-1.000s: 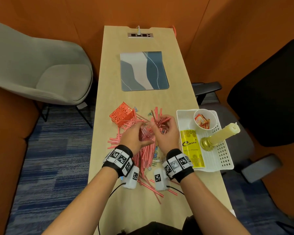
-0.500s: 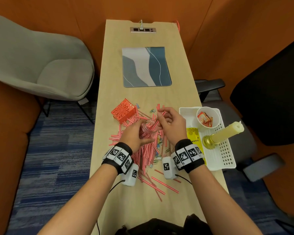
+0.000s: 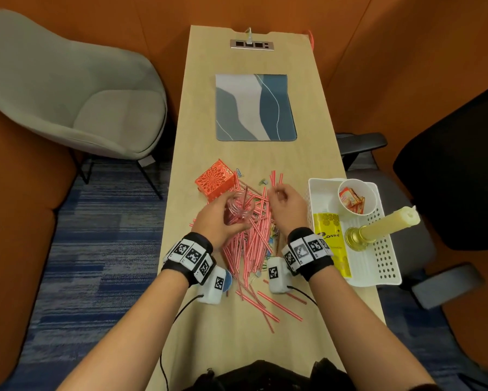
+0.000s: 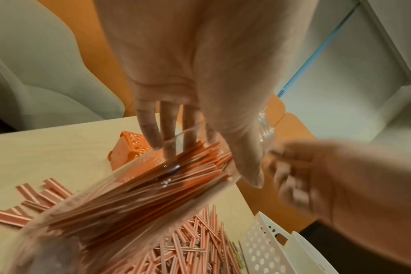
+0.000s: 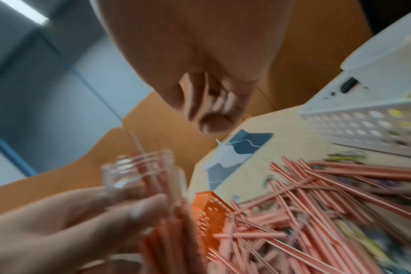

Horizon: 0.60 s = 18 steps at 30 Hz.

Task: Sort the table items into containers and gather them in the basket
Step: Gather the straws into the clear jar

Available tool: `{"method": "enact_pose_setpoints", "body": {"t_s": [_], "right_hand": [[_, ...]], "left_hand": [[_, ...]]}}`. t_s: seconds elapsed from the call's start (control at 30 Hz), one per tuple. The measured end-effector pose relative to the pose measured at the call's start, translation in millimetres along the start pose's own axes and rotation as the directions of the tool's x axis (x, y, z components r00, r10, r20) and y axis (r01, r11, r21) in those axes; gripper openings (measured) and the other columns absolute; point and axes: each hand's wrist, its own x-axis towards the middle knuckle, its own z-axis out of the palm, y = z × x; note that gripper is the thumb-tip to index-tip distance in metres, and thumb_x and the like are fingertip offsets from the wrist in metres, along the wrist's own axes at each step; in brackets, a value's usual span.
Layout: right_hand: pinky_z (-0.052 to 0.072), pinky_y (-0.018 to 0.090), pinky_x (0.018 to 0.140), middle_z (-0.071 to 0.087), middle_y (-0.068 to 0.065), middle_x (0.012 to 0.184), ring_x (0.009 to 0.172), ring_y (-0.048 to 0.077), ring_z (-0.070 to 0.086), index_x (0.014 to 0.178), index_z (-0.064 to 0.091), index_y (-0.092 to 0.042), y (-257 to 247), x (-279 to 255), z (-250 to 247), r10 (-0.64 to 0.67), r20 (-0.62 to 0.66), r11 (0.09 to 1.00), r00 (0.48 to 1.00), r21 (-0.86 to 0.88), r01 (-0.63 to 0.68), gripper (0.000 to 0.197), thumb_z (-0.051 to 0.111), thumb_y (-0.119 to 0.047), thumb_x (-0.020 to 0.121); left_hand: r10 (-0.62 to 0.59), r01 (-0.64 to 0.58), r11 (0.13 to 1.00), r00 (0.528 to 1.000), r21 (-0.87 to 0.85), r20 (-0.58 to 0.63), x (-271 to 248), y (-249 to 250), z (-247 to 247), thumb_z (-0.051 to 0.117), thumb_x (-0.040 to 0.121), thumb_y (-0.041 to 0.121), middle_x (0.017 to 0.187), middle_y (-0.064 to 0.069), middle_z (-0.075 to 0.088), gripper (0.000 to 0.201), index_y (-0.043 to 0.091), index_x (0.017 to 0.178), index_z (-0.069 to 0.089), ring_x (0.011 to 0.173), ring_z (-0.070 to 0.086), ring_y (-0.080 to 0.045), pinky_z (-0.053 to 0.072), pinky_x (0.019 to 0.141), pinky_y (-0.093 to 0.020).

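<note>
My left hand (image 3: 218,218) grips a clear glass jar (image 3: 239,208), tilted over the table and packed with red-and-white striped straws; the left wrist view shows my fingers (image 4: 169,133) wrapped round the jar (image 4: 153,185). My right hand (image 3: 282,197) hovers just right of the jar mouth with its fingers curled in; no straw shows in it in the blurred right wrist view (image 5: 211,111). Many loose straws (image 3: 251,244) lie in a heap under and in front of both hands. A white perforated basket (image 3: 388,263) stands at the right table edge.
An orange cut-out box (image 3: 215,182) stands just left of the jar. Inside the basket are a white cup (image 3: 356,196) of sachets, a yellow packet (image 3: 332,244) and a candle in a brass holder (image 3: 386,224). A blue-grey mat (image 3: 254,107) lies farther back. Chairs flank the table.
My right hand has drawn back from the jar mouth towards the right, its fingers curled in. The left hand stays on the jar.
</note>
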Motion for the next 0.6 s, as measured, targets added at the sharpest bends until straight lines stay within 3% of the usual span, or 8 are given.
{"method": "enact_pose_setpoints", "body": {"t_s": [0.03, 0.1, 0.17, 0.23, 0.3, 0.37, 0.47, 0.6], "right_hand": [[0.055, 0.036, 0.08, 0.068, 0.002, 0.093, 0.084, 0.019, 0.066, 0.106, 0.061, -0.017, 13.0, 1.2, 8.0, 0.139, 0.113, 0.977, 0.984, -0.176, -0.118, 0.027, 0.068, -0.036, 0.089], [0.055, 0.042, 0.091, 0.064, 0.009, 0.119, 0.107, 0.027, 0.064, 0.131, 0.05, -0.012, 34.0, -4.2, 28.0, 0.389, 0.275, 0.827, 0.879, -0.524, -0.202, 0.066, 0.074, -0.048, 0.081], [0.051, 0.043, 0.099, 0.048, 0.015, 0.143, 0.127, 0.031, 0.053, 0.149, 0.027, -0.008, 46.2, -13.4, 47.3, 0.479, 0.284, 0.727, 0.831, -0.659, -0.194, 0.1, 0.077, -0.053, 0.076], [0.049, 0.042, 0.101, 0.03, 0.02, 0.154, 0.134, 0.033, 0.046, 0.153, 0.013, -0.008, 51.3, -21.9, 62.4, 0.482, 0.24, 0.671, 0.843, -0.72, -0.178, 0.111, 0.078, -0.053, 0.075], [0.053, 0.041, 0.094, 0.027, 0.021, 0.153, 0.127, 0.033, 0.053, 0.152, 0.015, -0.01, 53.1, -27.4, 71.1, 0.476, 0.188, 0.634, 0.859, -0.75, -0.187, 0.106, 0.079, -0.048, 0.076], [0.054, 0.039, 0.091, 0.036, 0.02, 0.148, 0.122, 0.032, 0.058, 0.149, 0.021, -0.008, 56.2, -27.0, 75.2, 0.47, 0.157, 0.635, 0.868, -0.743, -0.21, 0.098, 0.079, -0.042, 0.078], [0.052, 0.035, 0.092, 0.052, 0.017, 0.137, 0.12, 0.029, 0.059, 0.143, 0.03, -0.003, 56.4, -22.1, 74.6, 0.454, 0.157, 0.66, 0.877, -0.72, -0.213, 0.081, 0.077, -0.028, 0.083], [0.053, 0.035, 0.093, 0.058, 0.016, 0.129, 0.117, 0.03, 0.06, 0.137, 0.039, -0.001, 51.2, -15.9, 69.5, 0.446, 0.154, 0.678, 0.882, -0.702, -0.22, 0.06, 0.071, -0.012, 0.087]], "left_hand": [[-0.011, 0.011, 1.0, 1.0, -0.002, -0.002, -0.9, -3.8, -1.6, 0.088, 0.067, 0.05, 0.131, 0.002, 0.065, 0.092, 0.025, 0.145, 0.045, 0.116, 0.063, -0.017, 0.05, 0.103, -0.04], [-0.032, 0.032, 0.999, 0.999, -0.023, -0.007, -2.7, -10.8, -4.1, 0.087, 0.068, 0.051, 0.132, 0.003, 0.065, 0.091, 0.023, 0.144, 0.046, 0.117, 0.062, -0.015, 0.05, 0.104, -0.038], [-0.045, 0.045, 0.998, 0.999, -0.049, -0.006, -4.6, -16.1, -5.3, 0.086, 0.068, 0.052, 0.129, 0.005, 0.066, 0.087, 0.024, 0.141, 0.048, 0.117, 0.063, -0.014, 0.05, 0.103, -0.036], [-0.049, 0.048, 0.997, 0.999, -0.065, -0.005, -7.0, -20.0, -5.9, 0.086, 0.069, 0.05, 0.129, 0.005, 0.066, 0.086, 0.023, 0.141, 0.047, 0.115, 0.063, -0.013, 0.05, 0.104, -0.037], [-0.054, 0.054, 0.997, 0.999, -0.059, -0.002, -9.3, -24.4, -6.7, 0.086, 0.07, 0.049, 0.13, 0.004, 0.066, 0.089, 0.022, 0.144, 0.046, 0.116, 0.063, -0.013, 0.05, 0.104, -0.037], [-0.052, 0.051, 0.997, 0.999, -0.064, -0.002, -11.1, -27.7, -8.0, 0.087, 0.069, 0.048, 0.131, 0.004, 0.066, 0.089, 0.021, 0.144, 0.046, 0.117, 0.063, -0.013, 0.05, 0.105, -0.037], [-0.051, 0.05, 0.996, 0.999, -0.069, -0.005, -12.1, -30.1, -8.3, 0.087, 0.07, 0.046, 0.131, 0.004, 0.066, 0.089, 0.022, 0.145, 0.046, 0.118, 0.062, -0.014, 0.048, 0.104, -0.033], [-0.055, 0.055, 0.996, 0.998, -0.07, 0.005, -11.7, -28.7, -4.8, 0.088, 0.071, 0.043, 0.128, 0.004, 0.067, 0.088, 0.023, 0.145, 0.046, 0.116, 0.063, -0.014, 0.048, 0.101, -0.029]]}}
